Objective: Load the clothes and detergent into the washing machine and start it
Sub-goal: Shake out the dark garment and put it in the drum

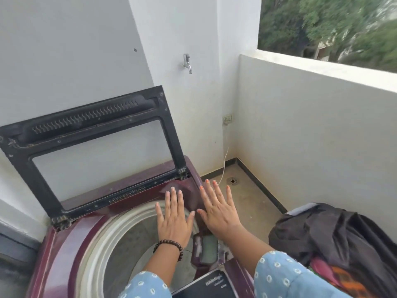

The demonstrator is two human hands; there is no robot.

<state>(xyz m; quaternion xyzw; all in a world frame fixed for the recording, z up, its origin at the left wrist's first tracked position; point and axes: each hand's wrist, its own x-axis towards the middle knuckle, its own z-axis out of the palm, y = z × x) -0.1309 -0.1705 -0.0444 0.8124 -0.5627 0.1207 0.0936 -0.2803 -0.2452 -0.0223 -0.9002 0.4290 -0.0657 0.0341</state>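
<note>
Maroon washing machine point(71, 239), lid point(90, 147) up; left hand point(174, 220) and right hand point(219, 211) above it, fingers spread.

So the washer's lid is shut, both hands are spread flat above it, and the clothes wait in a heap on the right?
Not quite: the head view shows the lid raised, the drum exposed. Both hands, left and right, are spread flat; the clothes wait at right.
</note>
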